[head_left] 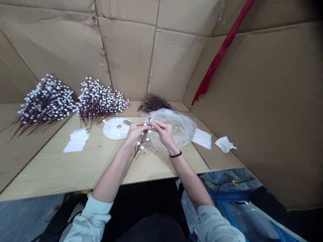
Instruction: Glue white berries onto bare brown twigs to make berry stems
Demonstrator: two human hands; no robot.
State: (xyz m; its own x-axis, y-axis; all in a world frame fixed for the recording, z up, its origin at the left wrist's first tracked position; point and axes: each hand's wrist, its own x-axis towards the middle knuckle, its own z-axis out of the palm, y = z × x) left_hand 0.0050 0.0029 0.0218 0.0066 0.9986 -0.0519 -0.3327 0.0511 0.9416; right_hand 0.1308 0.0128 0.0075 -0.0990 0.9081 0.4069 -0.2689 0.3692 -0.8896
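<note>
A: Where is the berry branch, and which way does it point?

B: I hold the berry branch (143,137) in front of me, over the tabletop (83,171). Its long axis slants: the twiggy tip points away from me and slightly right, toward the cardboard back wall (127,60), and the stem comes down leftward beside my left forearm.

A: And your grip?

B: My left grip (136,131) pinches the stem between thumb and fingers. My right grip (163,131) has its fingertips pressed together on the upper part; whether on a berry or a twig, I can't tell.

A: Any writing to read?

B: The white disc (109,129) and the left paper (77,140) look plain; any print would be too small for me.

A: How much room do you have?

B: Pale board stretches left of my left arm to the dark seam, and the front edge crosses under my forearms. The clear plastic bag (181,127) crowds my right grip. The back edge is taken by two berry bunches (46,101) on the left and a bare stem bundle (155,103) nearer the middle. The right cardboard wall (272,107) bounds that side.
</note>
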